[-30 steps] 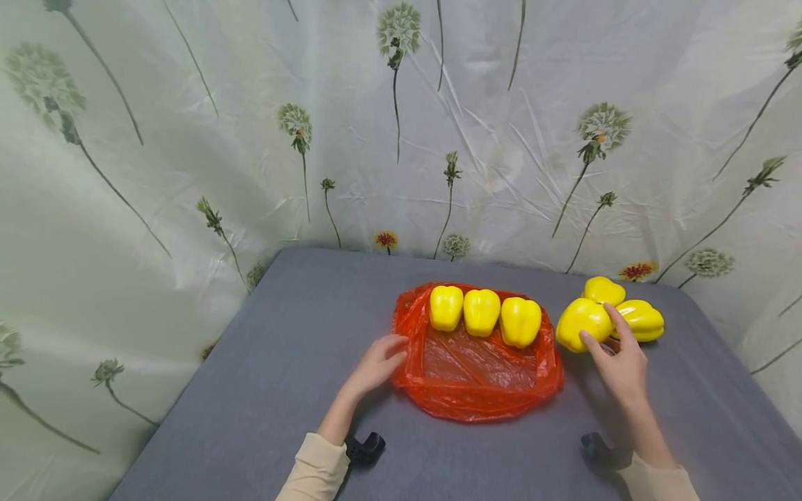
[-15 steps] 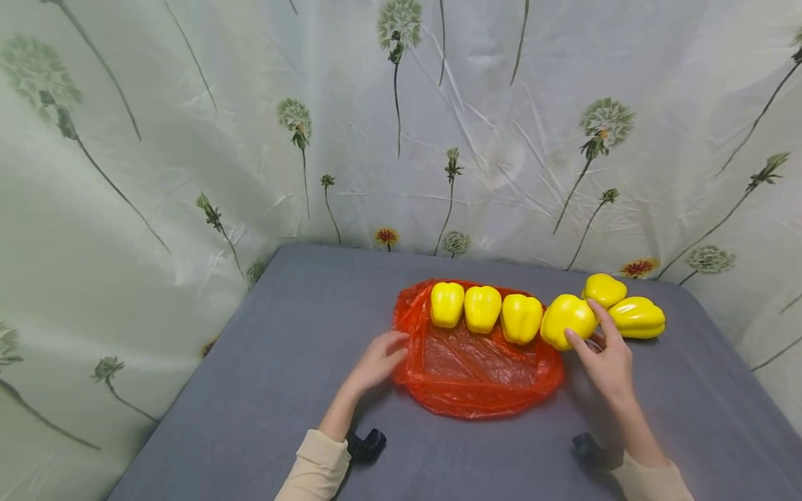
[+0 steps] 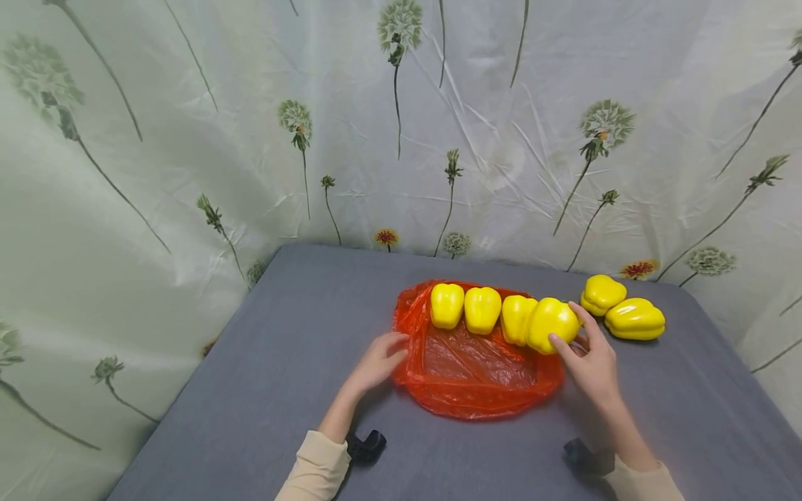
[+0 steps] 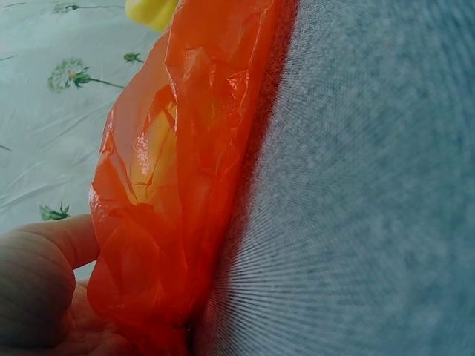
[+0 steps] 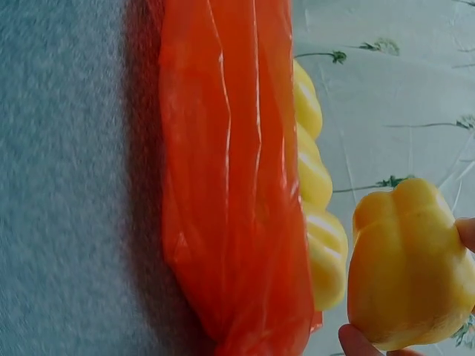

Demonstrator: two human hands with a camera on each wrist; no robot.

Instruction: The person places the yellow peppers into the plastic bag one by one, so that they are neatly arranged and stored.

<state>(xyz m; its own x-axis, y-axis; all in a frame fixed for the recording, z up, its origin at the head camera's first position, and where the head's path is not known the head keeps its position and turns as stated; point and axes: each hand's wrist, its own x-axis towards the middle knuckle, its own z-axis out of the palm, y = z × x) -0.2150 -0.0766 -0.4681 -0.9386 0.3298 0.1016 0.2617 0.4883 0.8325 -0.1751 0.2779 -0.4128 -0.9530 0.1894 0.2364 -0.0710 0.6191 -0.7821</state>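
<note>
So the right hand [image 3: 592,365] has a yellow pepper [image 3: 551,324] pinched between thumb and fingers and is carrying it over the near right edge of the red plastic bag [image 3: 476,376]. It looks lifted rather than resting, right up against the last of the three peppers in the row [image 3: 481,310] lying just past the fingertips, on the far half of the bag. In the right wrist view the held pepper [image 5: 408,271] hangs clear of the bag [image 5: 230,185], with only a fingertip and a bit of thumb showing at the frame edge.

The left hand [image 3: 376,362] sits at the bag's left edge, fingers curled onto the plastic. In the left wrist view the bag [image 4: 178,185] bunches against the thumb, so I'd say it's gripping the rim to keep it from sliding.

My read: this is the placing step, pepper four going in line. The next move calls for setting it down gently beside the third without knocking the row, since thin plastic slips on the grey table [image 3: 301,362].

Two more peppers [image 3: 623,309] lie further right of the right hand, off the bag.

Hard to tell: whether the held pepper actually touches its neighbour, and most of the left hand's fingers are cut off in its wrist view.
</note>
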